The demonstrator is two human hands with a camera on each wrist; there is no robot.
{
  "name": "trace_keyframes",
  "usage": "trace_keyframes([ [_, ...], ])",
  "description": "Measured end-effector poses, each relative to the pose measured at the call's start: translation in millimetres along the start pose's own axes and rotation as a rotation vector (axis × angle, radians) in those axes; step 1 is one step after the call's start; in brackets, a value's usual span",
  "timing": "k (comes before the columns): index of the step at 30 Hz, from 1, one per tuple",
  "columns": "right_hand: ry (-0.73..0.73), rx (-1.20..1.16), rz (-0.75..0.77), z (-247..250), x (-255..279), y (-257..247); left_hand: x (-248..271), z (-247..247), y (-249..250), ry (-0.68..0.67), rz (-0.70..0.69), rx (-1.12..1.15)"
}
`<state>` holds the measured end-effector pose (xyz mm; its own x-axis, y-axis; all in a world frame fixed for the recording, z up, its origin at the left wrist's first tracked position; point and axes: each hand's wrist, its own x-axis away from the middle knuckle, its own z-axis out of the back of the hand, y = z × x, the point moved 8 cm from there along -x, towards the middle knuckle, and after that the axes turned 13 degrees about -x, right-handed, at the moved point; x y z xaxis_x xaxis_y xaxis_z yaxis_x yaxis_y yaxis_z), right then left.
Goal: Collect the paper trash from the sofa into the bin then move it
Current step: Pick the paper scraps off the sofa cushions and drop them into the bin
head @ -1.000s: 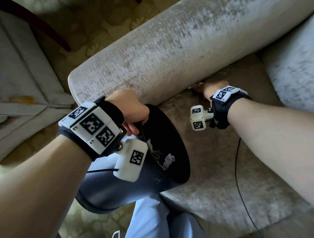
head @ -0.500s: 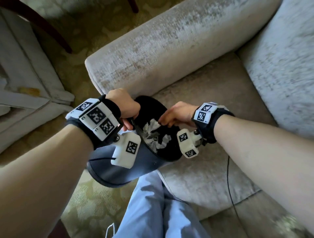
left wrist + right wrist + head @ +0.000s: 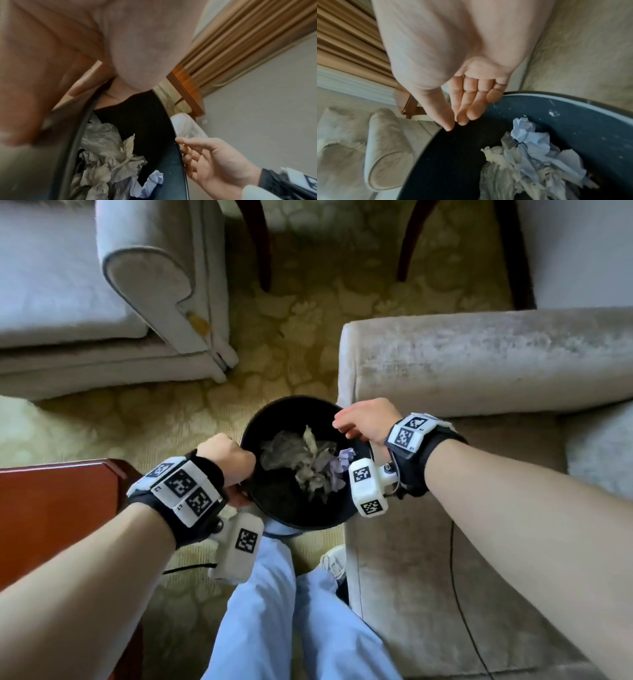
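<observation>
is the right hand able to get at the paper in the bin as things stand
Probably yes. The right hand hangs open at the bin rim, the mouth is uncovered, and the paper lies just below; the left hand grips the far rim.

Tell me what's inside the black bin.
Inside the bin lies crumpled paper: greyish tissue-like sheets and a bluish-white wad. The pile covers whatever lies beneath it on the bin's bottom.

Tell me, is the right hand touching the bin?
Cannot tell. In the left wrist view the right hand sits right beside the bin rim with straight fingers; the head view shows it over the rim, but no view plainly shows contact or gap.
</observation>
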<state>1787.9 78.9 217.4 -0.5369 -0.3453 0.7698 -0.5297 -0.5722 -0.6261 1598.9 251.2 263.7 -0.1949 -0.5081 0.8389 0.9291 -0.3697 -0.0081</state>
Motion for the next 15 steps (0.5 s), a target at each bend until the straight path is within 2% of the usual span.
trace_keyframes([
  [6,-0.088,0.106,-0.006,-112,-18,-65,-36,51,-81,0.069,0.089,0.295],
  [7,-0.089,0.201,0.048,-129,-22,-76,-48,58,-97,0.083,0.101,0.342],
  [10,-0.068,0.722,0.332,-177,-27,-112,-90,72,-150,0.116,0.161,0.512],
  [11,-0.052,0.756,0.383,-193,-27,-125,-96,81,-166,0.13,0.191,0.577],
  [15,-0.073,0.768,0.419,-252,-31,-175,-88,129,-200,0.124,0.241,0.793],
])
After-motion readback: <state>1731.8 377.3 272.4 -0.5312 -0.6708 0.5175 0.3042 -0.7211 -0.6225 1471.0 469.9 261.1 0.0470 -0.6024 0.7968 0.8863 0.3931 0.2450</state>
